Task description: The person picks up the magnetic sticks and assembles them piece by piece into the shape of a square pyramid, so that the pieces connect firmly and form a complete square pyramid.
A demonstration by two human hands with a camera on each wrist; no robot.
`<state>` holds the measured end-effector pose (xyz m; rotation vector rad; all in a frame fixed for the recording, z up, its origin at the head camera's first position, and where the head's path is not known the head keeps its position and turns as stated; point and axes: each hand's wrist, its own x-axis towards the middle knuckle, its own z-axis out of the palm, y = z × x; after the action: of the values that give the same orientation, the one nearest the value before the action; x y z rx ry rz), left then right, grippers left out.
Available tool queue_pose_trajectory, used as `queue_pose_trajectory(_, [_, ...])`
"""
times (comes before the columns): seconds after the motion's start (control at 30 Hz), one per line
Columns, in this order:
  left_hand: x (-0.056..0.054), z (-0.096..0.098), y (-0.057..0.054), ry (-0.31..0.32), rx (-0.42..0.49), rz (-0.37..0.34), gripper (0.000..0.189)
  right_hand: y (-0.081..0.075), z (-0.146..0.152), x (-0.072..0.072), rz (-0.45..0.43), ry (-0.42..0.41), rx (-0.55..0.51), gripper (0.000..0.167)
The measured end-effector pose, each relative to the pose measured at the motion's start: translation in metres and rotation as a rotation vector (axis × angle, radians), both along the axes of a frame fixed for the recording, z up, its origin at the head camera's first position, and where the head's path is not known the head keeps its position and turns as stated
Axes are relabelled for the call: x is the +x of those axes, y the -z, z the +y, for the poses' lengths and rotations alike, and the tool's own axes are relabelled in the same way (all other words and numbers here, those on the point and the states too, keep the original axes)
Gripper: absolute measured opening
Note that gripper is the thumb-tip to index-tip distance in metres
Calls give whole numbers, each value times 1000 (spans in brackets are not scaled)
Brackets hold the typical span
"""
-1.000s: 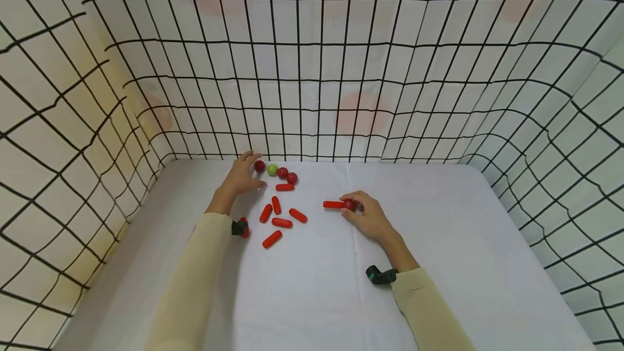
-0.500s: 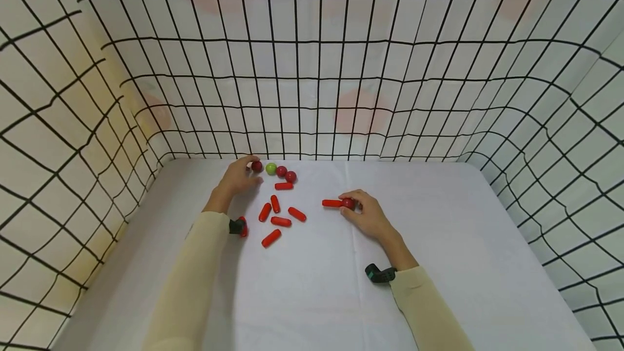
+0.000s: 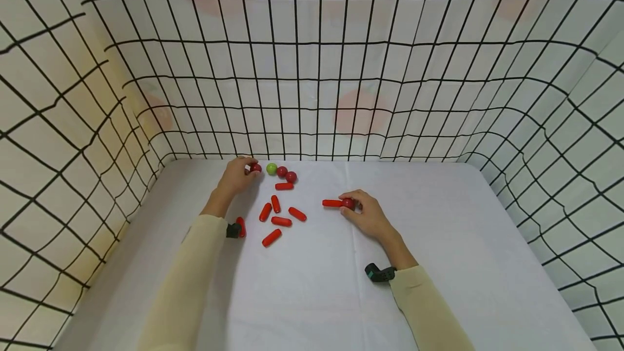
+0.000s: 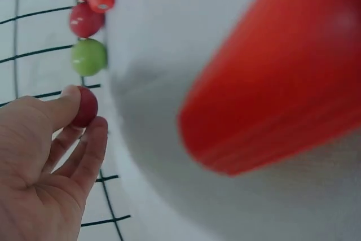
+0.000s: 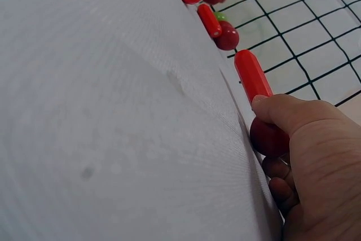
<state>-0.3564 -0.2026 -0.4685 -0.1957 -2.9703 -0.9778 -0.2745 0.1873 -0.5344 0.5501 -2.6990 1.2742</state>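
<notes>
My left hand [image 3: 236, 176] pinches a dark red ball [image 4: 86, 107] between thumb and fingers at the far left of the table. A green ball [image 4: 89, 57] lies beside it, followed by two more red balls [image 3: 281, 171] in a slanting row. My right hand [image 3: 368, 214] holds another dark red ball [image 5: 269, 137], its thumb at the joint where a red stick [image 5: 251, 75] meets the ball. That stick points left, end against the ball. Its far end is apart from the other pieces. A red stick [image 3: 284, 186] lies just below the row of balls.
Several loose red sticks [image 3: 281, 221] lie on the white cloth between the hands; one [image 4: 276, 77] looms close to the left wrist camera. Visible stick ends carry a grey disc. A black wire grid [image 3: 319, 77] walls the back and both sides.
My left hand's fingers have closed in on the leftmost red ball, which has shifted slightly left, widening the gap to the green ball. The right hand has stayed in place.
</notes>
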Motion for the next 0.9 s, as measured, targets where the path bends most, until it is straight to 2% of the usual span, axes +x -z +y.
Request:
queue_pose_trajectory(0.1, [8,1,-7,37,42,26,39,2,0,-1,5,-3,-7,30])
queue_pose_trajectory(0.23, [22,8,-11,76,91,45,38,1,-1,0,2,2,-1,30])
queue_pose_trajectory(0.4, [44,21,-10,119,120,19,42,0,-1,0,9,2,3,31])
queue_pose_trajectory(0.6, [63,43,-6,183,170,-28,49,2,1,0,6,6,-6,32])
queue_pose_trajectory(0.73, [72,59,-2,229,211,-52,45,3,1,0,19,14,-7,32])
queue_pose_trajectory(0.9, [73,78,4,273,227,-67,41,2,2,-1,14,20,-22,32])
